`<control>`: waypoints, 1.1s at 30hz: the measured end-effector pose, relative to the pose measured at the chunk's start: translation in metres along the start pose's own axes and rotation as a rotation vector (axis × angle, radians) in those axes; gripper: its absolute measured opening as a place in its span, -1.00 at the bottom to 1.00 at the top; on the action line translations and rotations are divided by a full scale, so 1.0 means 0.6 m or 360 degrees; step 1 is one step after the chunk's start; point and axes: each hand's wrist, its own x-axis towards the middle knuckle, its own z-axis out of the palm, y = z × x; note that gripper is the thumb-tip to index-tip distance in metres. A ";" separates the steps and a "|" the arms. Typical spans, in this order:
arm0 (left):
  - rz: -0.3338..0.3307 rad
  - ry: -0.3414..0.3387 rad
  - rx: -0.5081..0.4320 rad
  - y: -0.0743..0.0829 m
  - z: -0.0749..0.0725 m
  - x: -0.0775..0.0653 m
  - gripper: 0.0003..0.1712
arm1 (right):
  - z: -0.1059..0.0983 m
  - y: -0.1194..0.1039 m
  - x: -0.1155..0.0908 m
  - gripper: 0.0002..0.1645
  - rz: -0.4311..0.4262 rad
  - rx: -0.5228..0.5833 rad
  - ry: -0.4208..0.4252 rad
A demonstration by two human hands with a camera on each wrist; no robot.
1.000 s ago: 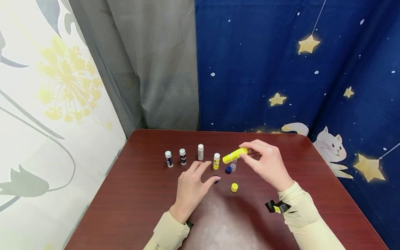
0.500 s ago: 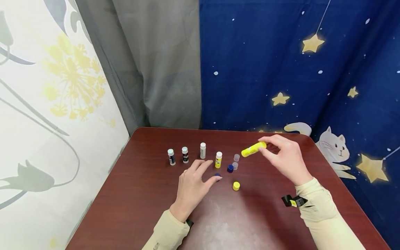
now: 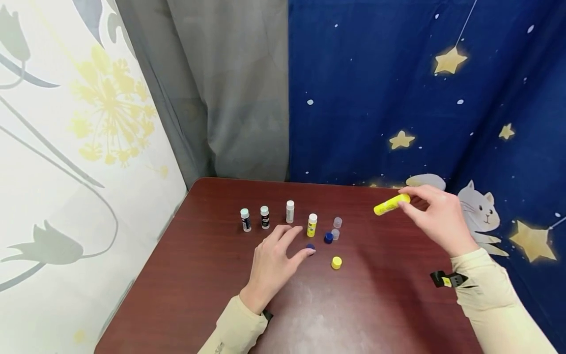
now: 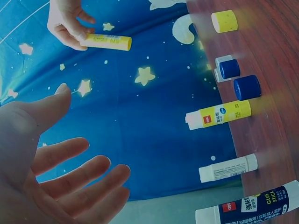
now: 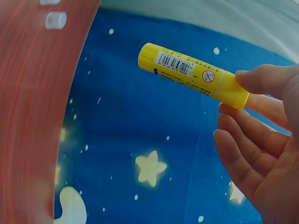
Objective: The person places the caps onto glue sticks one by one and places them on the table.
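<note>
My right hand (image 3: 435,211) pinches a yellow glue stick (image 5: 187,74) by one end, between thumb and fingers. The stick is held tilted in the air above the table's right side. Over the middle of the table, my left hand (image 3: 271,263) has its fingers spread and holds nothing. Just beyond it stand a yellow glue stick with a white top (image 3: 311,226) and a white glue stick (image 3: 290,212). A dark blue cap (image 3: 311,247) lies by the left thumb, partly hidden in the head view.
Two dark glue sticks with pale tops, a left one (image 3: 245,220) and a right one (image 3: 265,218), stand upright at the back left. Another blue cap (image 3: 328,238), two clear caps (image 3: 337,222) and a yellow cap (image 3: 336,262) lie right of centre. Curtains hang behind the brown table (image 3: 190,275).
My right hand has carried the yellow glue stick to the right, away from the standing sticks and caps. The left hand has stayed almost still. The head view has shifted slightly.
</note>
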 end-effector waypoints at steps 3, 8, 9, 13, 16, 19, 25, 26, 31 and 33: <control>0.0005 -0.0010 0.0010 0.003 0.002 0.003 -0.38 | -0.011 0.019 -0.001 -0.71 0.0030 -0.0029 0.0001; 0.0014 -0.0039 0.0025 0.007 0.007 0.005 -0.39 | -0.027 0.048 -0.005 -0.69 0.0101 -0.0047 -0.0052; 0.0018 -0.0040 0.0026 0.007 0.008 0.005 -0.39 | -0.029 0.054 -0.006 -0.69 0.0121 -0.0043 -0.0066; 0.0018 -0.0039 0.0031 0.009 0.012 0.004 -0.41 | -0.035 0.077 -0.007 -0.70 0.0189 -0.0051 -0.0119; 0.0015 -0.0032 0.0031 0.011 0.014 0.003 -0.42 | -0.040 0.095 -0.007 -0.71 0.0214 -0.0077 -0.0142; 0.0025 -0.0018 0.0029 0.012 0.015 0.004 -0.44 | -0.044 0.116 -0.006 -0.72 0.0241 -0.0106 -0.0157; 0.0024 -0.0014 0.0031 0.009 0.013 0.002 -0.45 | -0.045 0.159 -0.003 -0.72 0.0305 -0.0152 -0.0224; 0.0021 -0.0018 0.0036 0.008 0.013 0.001 -0.45 | -0.045 0.165 -0.002 -0.71 0.0323 -0.0157 -0.0241; 0.0025 -0.0012 0.0057 0.007 0.014 0.001 -0.47 | -0.048 0.194 -0.006 -0.68 0.0427 -0.0191 -0.0304; 0.0033 -0.0008 0.0058 0.008 0.014 0.001 -0.47 | -0.051 0.205 -0.014 -0.68 0.0454 -0.0211 -0.0315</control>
